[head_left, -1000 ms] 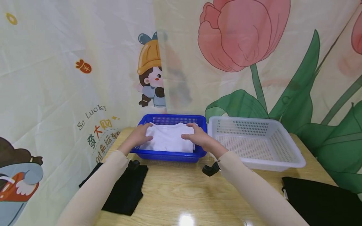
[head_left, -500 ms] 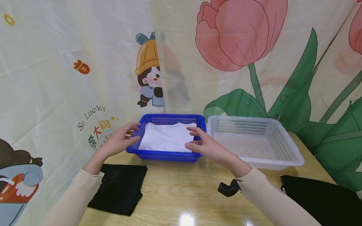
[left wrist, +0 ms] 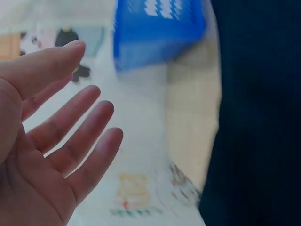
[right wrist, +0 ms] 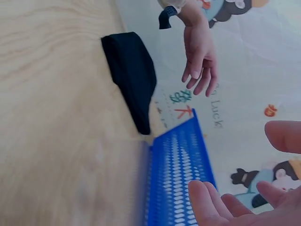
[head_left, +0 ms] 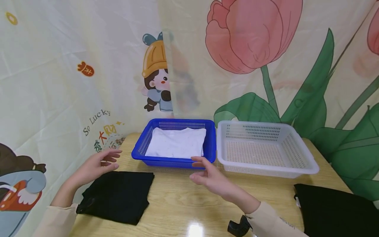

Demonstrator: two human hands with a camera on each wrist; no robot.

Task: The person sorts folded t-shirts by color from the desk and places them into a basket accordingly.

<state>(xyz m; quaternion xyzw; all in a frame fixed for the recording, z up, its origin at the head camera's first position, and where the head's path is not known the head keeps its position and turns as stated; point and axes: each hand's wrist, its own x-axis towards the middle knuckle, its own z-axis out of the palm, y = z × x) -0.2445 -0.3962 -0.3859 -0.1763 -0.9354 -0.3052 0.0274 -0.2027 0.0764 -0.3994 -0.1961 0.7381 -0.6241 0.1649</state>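
White folded cloth [head_left: 176,143] lies flat inside the blue basket [head_left: 174,162] at the back of the table. My left hand [head_left: 96,166], its fingers loosely extended, hovers at the left above the far edge of a folded black garment [head_left: 121,197]; it holds nothing. In the left wrist view the same hand [left wrist: 61,141] shows spread fingers, with the dark garment [left wrist: 258,113] to the right. My right hand [head_left: 216,181] is in front of the blue basket's near right corner, fingers relaxed and holding nothing. The right wrist view shows its fingers [right wrist: 207,202] overlapping the basket [right wrist: 174,165].
A white perforated basket [head_left: 266,169] stands right beside the blue one, nothing seen in it. Another black garment [head_left: 337,210] lies at the table's right front. A printed curtain [head_left: 189,65] hangs behind the wooden table [head_left: 177,200].
Both hands have let go of the white cloth, which stays in the blue basket. The left hand has moved left and toward me; the right has drawn back toward me.
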